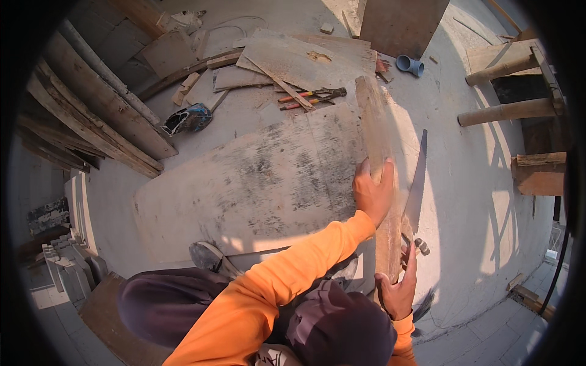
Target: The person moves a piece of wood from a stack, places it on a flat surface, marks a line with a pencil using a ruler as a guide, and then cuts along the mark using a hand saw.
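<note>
Floor point(467, 195): plank point(373, 116) under left grip point(374, 194).

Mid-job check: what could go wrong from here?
The bare right hand is close to the saw; shifting it carelessly might bring fingers against the teeth.

The long plank extends well beyond the left hand, so its far end could swing if that grip slips.

That far end is near a red-handled tool and loose boards, which it might knock if it swings.
</note>
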`<state>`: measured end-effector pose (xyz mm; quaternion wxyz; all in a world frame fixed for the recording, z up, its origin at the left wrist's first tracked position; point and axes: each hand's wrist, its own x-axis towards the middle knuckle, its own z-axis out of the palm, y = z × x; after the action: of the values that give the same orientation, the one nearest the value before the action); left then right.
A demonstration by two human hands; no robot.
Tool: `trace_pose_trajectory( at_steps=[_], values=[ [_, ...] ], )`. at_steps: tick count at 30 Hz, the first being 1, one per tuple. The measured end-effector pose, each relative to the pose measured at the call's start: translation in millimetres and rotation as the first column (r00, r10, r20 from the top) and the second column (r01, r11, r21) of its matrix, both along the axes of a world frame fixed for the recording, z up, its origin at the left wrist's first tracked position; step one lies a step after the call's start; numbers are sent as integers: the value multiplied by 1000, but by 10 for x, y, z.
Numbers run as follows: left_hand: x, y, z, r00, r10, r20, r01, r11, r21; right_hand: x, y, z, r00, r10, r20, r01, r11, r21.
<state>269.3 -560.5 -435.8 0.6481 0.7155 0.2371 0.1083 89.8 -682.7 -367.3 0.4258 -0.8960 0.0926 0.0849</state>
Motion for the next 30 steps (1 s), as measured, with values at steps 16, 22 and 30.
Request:
trace_pose_trajectory(
  at_steps=[16, 22, 30],
  values=[
    [749, 2948, -705, 824, -175, -539, 565, 325, 758, -853, -1289, -1194, 724, -686, 67, 512, 471, -718],
    [858, 3624, -1060, 565, -309, -765, 824, 255, 506, -1020, -1623, -1493, 689, -722, 57, 510, 428, -746],
    [719, 3336, -463, 724, -164, -670, 669, 404, 624, -917, -1559, -1546, 798, -590, 121, 371, 324, -870]
  ],
)
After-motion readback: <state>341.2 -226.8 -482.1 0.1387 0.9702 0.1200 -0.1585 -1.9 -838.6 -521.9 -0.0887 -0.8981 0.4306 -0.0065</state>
